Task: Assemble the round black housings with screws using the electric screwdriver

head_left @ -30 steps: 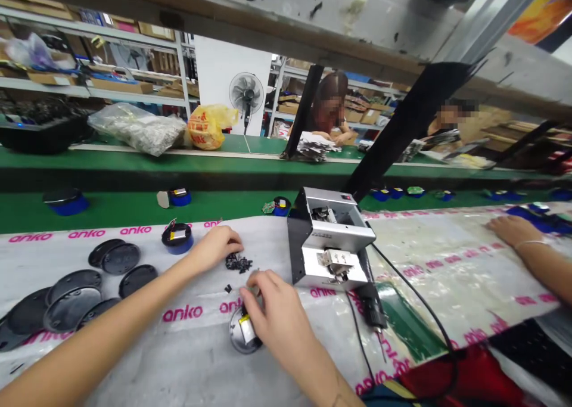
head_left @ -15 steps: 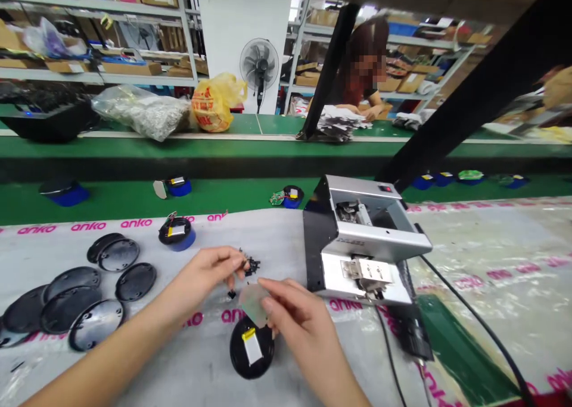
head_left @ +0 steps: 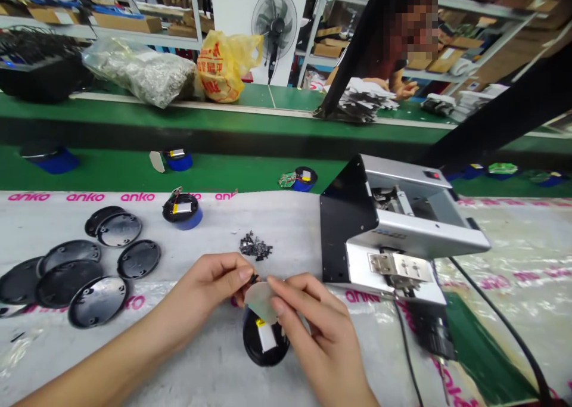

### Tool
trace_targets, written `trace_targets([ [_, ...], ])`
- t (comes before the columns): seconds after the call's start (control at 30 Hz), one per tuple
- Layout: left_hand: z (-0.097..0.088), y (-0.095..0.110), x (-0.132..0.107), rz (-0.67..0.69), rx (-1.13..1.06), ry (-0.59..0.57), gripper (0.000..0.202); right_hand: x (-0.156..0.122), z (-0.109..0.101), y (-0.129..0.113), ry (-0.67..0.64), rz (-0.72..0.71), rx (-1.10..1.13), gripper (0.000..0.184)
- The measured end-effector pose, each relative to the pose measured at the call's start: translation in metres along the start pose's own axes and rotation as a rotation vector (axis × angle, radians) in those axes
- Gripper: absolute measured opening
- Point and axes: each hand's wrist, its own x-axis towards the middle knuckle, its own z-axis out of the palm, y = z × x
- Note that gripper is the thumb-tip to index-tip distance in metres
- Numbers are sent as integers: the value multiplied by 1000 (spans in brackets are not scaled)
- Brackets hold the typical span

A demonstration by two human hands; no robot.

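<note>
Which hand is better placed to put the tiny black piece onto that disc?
Left, probably: the left hand pinches the black piece at the edge of the pale disc, held by the right hand.

We see bright, even light falling from above, with only faint soft shadows beneath the left hand (head_left: 213,283) and the right hand (head_left: 318,323). The plastic sheet (head_left: 513,243) glares in white patches and the black discs (head_left: 96,301) carry pale reflections. Shelves (head_left: 134,23) bow toward the corners; the dark tool (head_left: 431,335) at the lower right is smeared with blur
</note>
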Motion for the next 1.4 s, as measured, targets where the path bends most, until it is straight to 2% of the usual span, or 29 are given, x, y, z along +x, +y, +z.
trace_targets([
  [0.07,3,1,-3,66,109,25,29,-1,0,-2,-5,9,-2,35],
  [0.17,7,5,-8,181,383,106,29,0,-2,-5,-29,5,-12,37],
  [0.23,8,8,-9,213,487,131,29,2,-5,-6,-51,-12,-31,37],
  [0.3,7,10,-10,181,437,87,28,3,-8,-7,-61,-18,-70,35],
  [0.4,5,8,-9,116,240,19,17,1,-10,-7,-69,-46,-182,32],
  [0.53,8,4,-10,30,50,41,13,-7,-8,-7,-85,-187,-462,42],
  [0.6,9,6,-12,32,32,14,14,-9,-8,-7,-96,-234,-542,49],
  [0.67,6,10,-14,93,120,-34,16,-8,-9,-8,-126,-216,-508,53],
  [0.7,3,11,-14,130,202,-50,24,-6,-11,-9,-141,-185,-467,54],
  [0.8,-4,9,-15,215,462,-168,73,-2,-17,-13,-166,-93,-342,49],
  [0.87,-3,-1,-14,224,539,-290,89,-2,-21,-17,-199,-63,-303,46],
  [0.9,0,-8,-14,223,552,-315,89,-4,-22,-19,-210,-58,-302,46],
  [0.93,5,-16,-13,221,562,-293,87,-7,-24,-21,-211,-57,-317,46],
  [1.0,16,-30,-11,241,594,-170,80,-17,-26,-24,-183,-59,-391,45],
  [1.1,29,-44,-9,379,671,-49,63,-37,-25,-24,-141,-72,-480,44],
  [1.23,33,-53,-10,549,785,-15,38,-60,-15,-18,-2,-9,-464,41],
  [1.4,28,-51,-15,542,807,-43,32,-70,1,-13,186,65,-405,36],
])
